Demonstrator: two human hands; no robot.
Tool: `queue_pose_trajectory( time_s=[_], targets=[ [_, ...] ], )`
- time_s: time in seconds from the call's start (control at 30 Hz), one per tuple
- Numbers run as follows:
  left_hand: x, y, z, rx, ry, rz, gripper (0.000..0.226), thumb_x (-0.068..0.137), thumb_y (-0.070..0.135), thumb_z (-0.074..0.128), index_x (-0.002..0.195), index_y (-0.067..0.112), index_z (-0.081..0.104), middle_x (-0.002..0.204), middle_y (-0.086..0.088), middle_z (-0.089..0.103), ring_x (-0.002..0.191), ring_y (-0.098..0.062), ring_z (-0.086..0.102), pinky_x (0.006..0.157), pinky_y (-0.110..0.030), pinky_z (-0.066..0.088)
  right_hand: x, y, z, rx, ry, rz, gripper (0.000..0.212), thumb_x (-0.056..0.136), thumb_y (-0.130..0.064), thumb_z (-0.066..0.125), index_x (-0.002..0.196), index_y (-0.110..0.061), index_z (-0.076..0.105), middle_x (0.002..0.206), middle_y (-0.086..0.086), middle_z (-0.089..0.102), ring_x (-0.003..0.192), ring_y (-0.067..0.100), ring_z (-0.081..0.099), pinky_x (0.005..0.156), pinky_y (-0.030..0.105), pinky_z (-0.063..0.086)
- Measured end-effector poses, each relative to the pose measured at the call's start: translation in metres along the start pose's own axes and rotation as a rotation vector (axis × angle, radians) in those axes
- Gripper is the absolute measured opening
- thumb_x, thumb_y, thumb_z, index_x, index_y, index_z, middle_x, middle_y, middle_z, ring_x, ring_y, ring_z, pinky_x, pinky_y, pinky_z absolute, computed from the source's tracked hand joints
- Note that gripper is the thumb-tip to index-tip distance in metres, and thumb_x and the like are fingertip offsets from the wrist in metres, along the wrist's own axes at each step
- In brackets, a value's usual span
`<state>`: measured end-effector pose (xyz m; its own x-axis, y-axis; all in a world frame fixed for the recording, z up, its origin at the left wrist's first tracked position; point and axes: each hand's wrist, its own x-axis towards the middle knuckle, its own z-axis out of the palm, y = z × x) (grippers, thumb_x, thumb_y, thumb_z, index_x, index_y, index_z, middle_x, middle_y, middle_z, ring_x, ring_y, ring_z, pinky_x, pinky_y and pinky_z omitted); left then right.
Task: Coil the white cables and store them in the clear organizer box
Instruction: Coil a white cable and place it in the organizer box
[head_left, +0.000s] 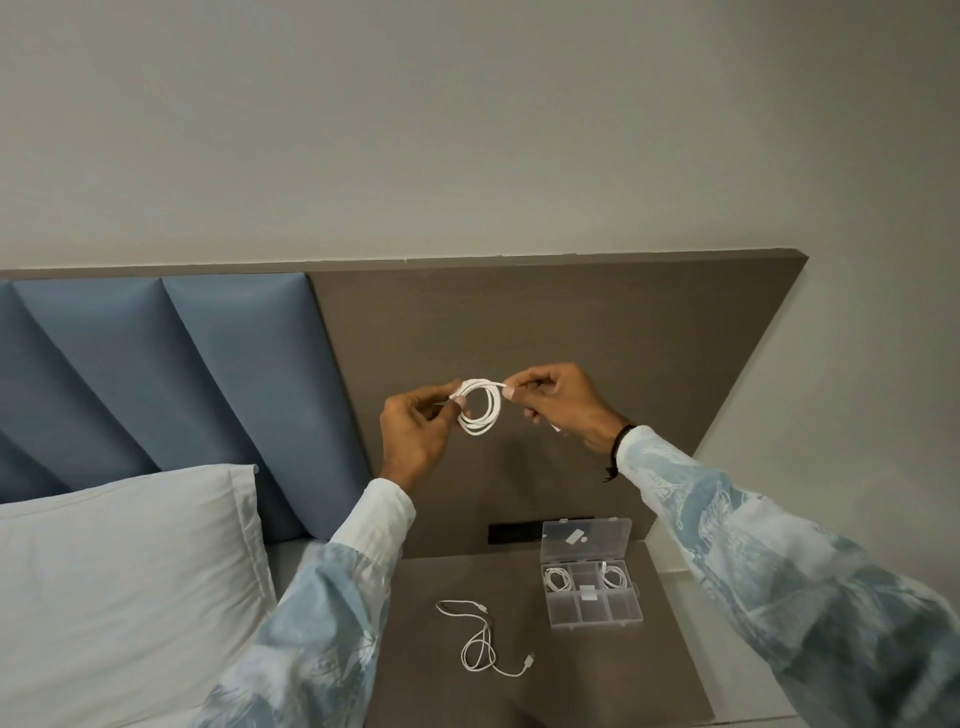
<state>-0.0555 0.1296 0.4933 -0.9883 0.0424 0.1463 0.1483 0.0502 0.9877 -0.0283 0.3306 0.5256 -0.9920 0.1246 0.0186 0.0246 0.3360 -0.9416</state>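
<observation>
I hold a white cable (480, 410) wound into a small coil up in the air in front of the headboard. My left hand (415, 436) pinches the coil's left side. My right hand (561, 402) pinches the cable at the coil's top right, and a cable end shows under that palm. Below, the clear organizer box (592, 605) stands open on the brown bedside table (431, 675), its lid leaning back. Two coiled white cables lie in its back compartments, one on the left (557, 578) and one on the right (614, 577). Another white cable (480, 639) lies loose on the table, left of the box.
A white pillow (119, 571) lies on the bed at the left. Blue padded panels (234, 374) and a brown headboard panel (571, 322) rise behind the table. A black socket strip (511, 532) sits in the panel just left of the box lid.
</observation>
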Motion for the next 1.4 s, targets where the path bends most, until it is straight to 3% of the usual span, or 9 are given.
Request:
queue_pose_trajectory(
  time_s=[0.13, 0.27, 0.43, 0.57, 0.73, 0.97, 1.07, 1.27, 1.4],
  targets=[
    [0.005, 0.002, -0.004, -0.104, 0.032, -0.021, 0.023, 0.088, -0.002, 0.074, 0.112, -0.002, 0.075, 0.091, -0.009, 0.079, 0.069, -0.005, 0.074, 0.067, -0.019, 0.059, -0.005, 0.014, -0.014, -0.044, -0.022, 0.017, 0.012, 0.083, -0.021, 0.083, 0.092, -0.012, 0.082, 0.082, 0.009, 0.080, 0.067, 0.011, 0.069, 0.065, 0.019, 0.057],
    [0.007, 0.004, 0.000, -0.208, -0.017, -0.074, 0.023, 0.089, -0.003, 0.073, 0.112, -0.004, 0.074, 0.073, 0.004, 0.080, 0.064, -0.006, 0.073, 0.064, -0.021, 0.062, -0.005, 0.020, -0.020, -0.134, 0.036, 0.005, 0.016, 0.077, -0.030, 0.088, 0.089, -0.020, 0.084, 0.083, -0.005, 0.081, 0.076, 0.005, 0.075, 0.070, 0.014, 0.059],
    [-0.004, 0.001, 0.018, -0.336, -0.093, -0.153, 0.018, 0.087, 0.000, 0.076, 0.105, 0.004, 0.078, 0.091, -0.006, 0.082, 0.080, -0.016, 0.078, 0.075, -0.031, 0.065, -0.004, 0.008, -0.007, 0.376, 0.207, 0.177, 0.021, 0.072, -0.014, 0.091, 0.084, -0.004, 0.078, 0.074, 0.008, 0.079, 0.057, 0.013, 0.068, 0.056, 0.021, 0.057],
    [-0.007, -0.001, 0.030, -0.335, -0.070, -0.113, 0.016, 0.086, -0.001, 0.077, 0.098, 0.009, 0.080, 0.103, -0.013, 0.080, 0.086, -0.019, 0.078, 0.071, -0.027, 0.063, -0.008, 0.003, 0.003, 0.560, 0.088, 0.357, 0.012, 0.084, -0.020, 0.081, 0.089, -0.015, 0.071, 0.077, 0.003, 0.074, 0.060, 0.011, 0.065, 0.052, 0.022, 0.055],
    [-0.005, -0.003, 0.031, -0.146, 0.012, 0.015, 0.019, 0.087, 0.002, 0.077, 0.105, 0.007, 0.080, 0.103, -0.010, 0.080, 0.089, -0.016, 0.078, 0.080, -0.027, 0.062, -0.008, 0.003, 0.009, 0.576, -0.075, 0.461, 0.011, 0.093, -0.019, 0.071, 0.103, -0.015, 0.073, 0.076, -0.002, 0.066, 0.059, 0.007, 0.056, 0.056, 0.023, 0.048],
    [-0.009, 0.002, 0.027, 0.265, 0.209, 0.374, 0.024, 0.082, -0.002, 0.073, 0.104, 0.005, 0.081, 0.098, -0.008, 0.080, 0.074, 0.006, 0.069, 0.074, -0.001, 0.049, -0.014, -0.004, 0.014, 0.647, -0.219, 0.450, 0.028, 0.098, -0.036, 0.053, 0.108, -0.015, 0.069, 0.090, -0.001, 0.070, 0.076, 0.012, 0.059, 0.071, 0.033, 0.050],
    [-0.011, 0.005, 0.028, 0.314, 0.213, 0.459, 0.025, 0.083, -0.004, 0.072, 0.106, 0.004, 0.080, 0.099, -0.010, 0.079, 0.079, -0.013, 0.072, 0.074, -0.006, 0.053, -0.013, -0.010, 0.022, 0.502, -0.162, 0.389, 0.037, 0.092, -0.029, 0.071, 0.121, -0.004, 0.069, 0.098, 0.003, 0.068, 0.075, 0.010, 0.056, 0.067, 0.027, 0.049],
    [-0.007, 0.008, 0.024, 0.334, 0.233, 0.506, 0.025, 0.084, -0.004, 0.071, 0.106, 0.004, 0.080, 0.096, -0.010, 0.079, 0.076, -0.017, 0.073, 0.073, -0.021, 0.059, -0.011, -0.015, 0.023, 0.382, -0.030, 0.285, 0.040, 0.079, -0.003, 0.084, 0.114, 0.002, 0.067, 0.093, 0.012, 0.071, 0.070, 0.015, 0.062, 0.060, 0.020, 0.055],
    [-0.001, 0.007, 0.016, 0.416, 0.255, 0.572, 0.028, 0.082, -0.007, 0.069, 0.107, 0.003, 0.079, 0.096, -0.012, 0.078, 0.075, -0.021, 0.072, 0.073, -0.029, 0.060, -0.009, -0.010, 0.025, 0.247, -0.010, 0.306, 0.048, 0.070, -0.002, 0.089, 0.112, 0.002, 0.065, 0.094, 0.020, 0.075, 0.075, 0.025, 0.065, 0.073, 0.034, 0.060]
  ],
)
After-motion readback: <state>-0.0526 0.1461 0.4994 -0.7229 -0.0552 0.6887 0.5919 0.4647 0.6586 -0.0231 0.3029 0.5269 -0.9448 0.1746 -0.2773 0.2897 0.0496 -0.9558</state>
